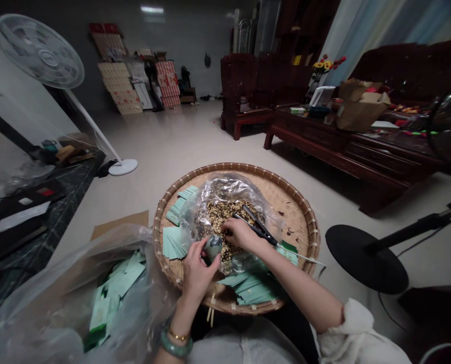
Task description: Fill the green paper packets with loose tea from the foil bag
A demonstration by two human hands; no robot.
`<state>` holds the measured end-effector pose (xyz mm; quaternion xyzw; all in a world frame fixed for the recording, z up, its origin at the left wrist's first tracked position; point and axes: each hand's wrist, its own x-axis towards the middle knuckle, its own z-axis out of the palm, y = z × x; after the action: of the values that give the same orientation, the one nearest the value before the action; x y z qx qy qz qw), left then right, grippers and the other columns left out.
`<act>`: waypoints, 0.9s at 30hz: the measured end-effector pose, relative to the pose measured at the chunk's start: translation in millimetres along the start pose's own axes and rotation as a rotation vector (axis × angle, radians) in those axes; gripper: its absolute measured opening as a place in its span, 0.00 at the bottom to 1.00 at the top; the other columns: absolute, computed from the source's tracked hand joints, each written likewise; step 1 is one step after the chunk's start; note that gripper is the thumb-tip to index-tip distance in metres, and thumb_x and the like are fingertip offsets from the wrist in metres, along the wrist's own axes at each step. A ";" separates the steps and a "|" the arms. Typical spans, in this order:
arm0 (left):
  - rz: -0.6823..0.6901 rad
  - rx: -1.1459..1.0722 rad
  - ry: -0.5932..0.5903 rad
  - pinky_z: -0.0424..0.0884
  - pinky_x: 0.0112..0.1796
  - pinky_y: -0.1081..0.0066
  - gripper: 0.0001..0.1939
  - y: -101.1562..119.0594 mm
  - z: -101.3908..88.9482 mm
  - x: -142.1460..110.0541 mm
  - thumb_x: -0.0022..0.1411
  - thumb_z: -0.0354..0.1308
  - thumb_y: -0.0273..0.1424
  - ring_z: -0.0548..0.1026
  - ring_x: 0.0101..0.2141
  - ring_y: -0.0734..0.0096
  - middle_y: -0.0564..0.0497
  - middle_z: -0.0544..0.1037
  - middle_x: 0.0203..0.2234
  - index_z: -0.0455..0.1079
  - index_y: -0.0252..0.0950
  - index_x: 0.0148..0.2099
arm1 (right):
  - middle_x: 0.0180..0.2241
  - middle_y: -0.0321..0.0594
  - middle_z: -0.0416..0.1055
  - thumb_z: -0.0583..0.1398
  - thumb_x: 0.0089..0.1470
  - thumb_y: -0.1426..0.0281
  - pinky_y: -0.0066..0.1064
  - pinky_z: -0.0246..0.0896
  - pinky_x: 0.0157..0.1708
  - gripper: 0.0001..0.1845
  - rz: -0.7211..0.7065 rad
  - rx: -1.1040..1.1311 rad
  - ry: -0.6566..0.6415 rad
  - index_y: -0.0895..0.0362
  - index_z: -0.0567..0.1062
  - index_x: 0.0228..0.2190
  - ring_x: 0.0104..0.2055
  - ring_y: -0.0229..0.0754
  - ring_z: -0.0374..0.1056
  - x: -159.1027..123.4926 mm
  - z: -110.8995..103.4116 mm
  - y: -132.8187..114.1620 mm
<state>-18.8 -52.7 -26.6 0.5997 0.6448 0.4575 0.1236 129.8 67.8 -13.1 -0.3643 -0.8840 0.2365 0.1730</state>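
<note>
Two hands: hovered over a round woven tray (296,202).
Left hand (197,270): gripped a grey-green lump (213,247) near the tray's front rim.
Right hand (244,235): pressed into dried flakes (220,215) in a clear bag (225,189), beside black scissors (258,230).
Open room: bare weave at the tray's far right.

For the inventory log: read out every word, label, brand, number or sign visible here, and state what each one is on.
No text can be read: any marks on the green packets, the cartons stacked by the far wall and the white paper slip are too small or blurred to read.
</note>
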 end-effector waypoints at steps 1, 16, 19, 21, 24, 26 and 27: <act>-0.002 0.003 0.002 0.66 0.21 0.77 0.20 -0.2 0.0 0.0 0.52 0.59 0.30 0.69 0.25 0.75 0.51 0.69 0.32 0.66 0.36 0.49 | 0.31 0.40 0.73 0.60 0.41 0.83 0.27 0.58 0.35 0.12 0.011 0.032 0.014 0.59 0.77 0.30 0.34 0.39 0.67 -0.1 -1.2 -0.2; 0.065 0.141 0.022 0.71 0.31 0.68 0.21 25.0 5.6 32.7 0.50 0.60 0.31 0.70 0.27 0.70 0.48 0.72 0.35 0.67 0.35 0.48 | 0.28 0.35 0.74 0.60 0.43 0.76 0.24 0.57 0.28 0.10 -0.076 0.346 -0.155 0.58 0.77 0.31 0.28 0.34 0.65 9.7 -90.1 -7.2; 0.110 0.147 -0.014 0.71 0.35 0.66 0.22 33.8 8.8 42.5 0.50 0.60 0.30 0.72 0.32 0.66 0.47 0.72 0.36 0.66 0.35 0.49 | 0.28 0.34 0.74 0.61 0.42 0.77 0.24 0.56 0.28 0.11 -0.136 0.178 -0.303 0.57 0.78 0.31 0.28 0.34 0.65 14.3 -114.3 -17.9; 0.139 0.152 -0.027 0.71 0.37 0.64 0.22 37.8 12.1 46.7 0.50 0.60 0.29 0.72 0.36 0.63 0.47 0.72 0.37 0.66 0.36 0.49 | 0.28 0.34 0.74 0.62 0.41 0.77 0.24 0.57 0.29 0.11 -0.173 0.070 -0.357 0.57 0.78 0.31 0.29 0.34 0.65 18.7 -122.8 -22.7; 0.154 0.167 -0.029 0.71 0.39 0.61 0.22 40.4 18.3 49.3 0.49 0.60 0.28 0.72 0.38 0.61 0.46 0.72 0.37 0.66 0.36 0.49 | 0.28 0.35 0.75 0.61 0.41 0.79 0.25 0.57 0.31 0.12 -0.212 -0.037 -0.381 0.56 0.79 0.30 0.29 0.35 0.66 24.8 -124.7 -25.1; 0.146 0.183 -0.029 0.71 0.41 0.60 0.22 40.5 22.2 49.5 0.49 0.60 0.27 0.72 0.39 0.60 0.45 0.72 0.37 0.66 0.35 0.49 | 0.28 0.35 0.75 0.60 0.40 0.80 0.25 0.57 0.31 0.12 -0.202 -0.071 -0.355 0.56 0.79 0.29 0.29 0.36 0.66 27.0 -121.6 -24.9; 0.139 0.191 -0.031 0.71 0.41 0.59 0.22 40.3 23.8 49.5 0.49 0.60 0.27 0.72 0.40 0.59 0.45 0.72 0.37 0.66 0.34 0.49 | 0.28 0.36 0.75 0.60 0.40 0.80 0.25 0.57 0.31 0.12 -0.190 -0.083 -0.337 0.56 0.79 0.30 0.29 0.36 0.66 27.5 -119.6 -24.8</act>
<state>12.3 -3.8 9.3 0.6590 0.6404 0.3920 0.0437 154.5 107.2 103.1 -0.2412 -0.9399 0.2398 0.0290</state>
